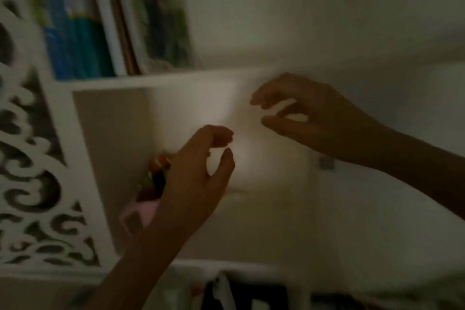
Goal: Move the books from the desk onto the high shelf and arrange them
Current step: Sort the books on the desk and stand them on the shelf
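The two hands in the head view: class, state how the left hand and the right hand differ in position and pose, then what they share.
The left hand sits lower, coming up from the bottom edge; the right hand sits higher, coming in from the right edge. The left hand is beside the lower shelf compartment; the right hand is near the end of the shelf board under the books. Both have loosely curled fingers and hold nothing.
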